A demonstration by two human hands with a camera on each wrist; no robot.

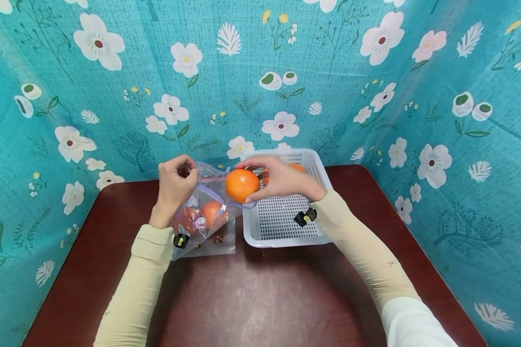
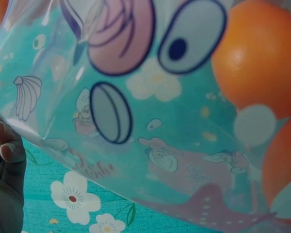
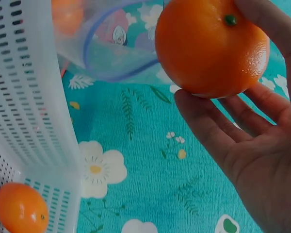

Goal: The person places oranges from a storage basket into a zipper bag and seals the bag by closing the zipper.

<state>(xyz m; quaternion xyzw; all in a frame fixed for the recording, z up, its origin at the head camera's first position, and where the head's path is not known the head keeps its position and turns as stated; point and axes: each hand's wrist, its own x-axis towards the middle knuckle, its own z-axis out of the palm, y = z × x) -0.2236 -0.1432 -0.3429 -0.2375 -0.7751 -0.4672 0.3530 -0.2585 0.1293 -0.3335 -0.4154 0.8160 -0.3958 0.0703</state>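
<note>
My right hand [image 1: 275, 177] grips an orange [image 1: 241, 185] between thumb and fingers, at the mouth of a clear printed plastic bag [image 1: 208, 190]. The green stem spot of that orange [image 3: 211, 48] shows in the right wrist view. With curled fingers my left hand [image 1: 177, 180] pinches the bag's upper left edge and holds it raised. Inside the bag lie oranges [image 1: 212, 213], seen through the printed film [image 2: 106, 111] in the left wrist view. The bag's purple rim [image 3: 87, 48] stands parted beside the held orange.
A white perforated basket [image 1: 282, 238] stands right of the bag, with oranges [image 1: 297, 167] at its back; one orange [image 3: 22, 208] shows in the right wrist view. Under the raised bag, a flat clear printed sheet [image 1: 226, 243] lies on the dark red table [image 1: 269, 294]. Flowered teal cloth [image 1: 243, 96] hangs behind.
</note>
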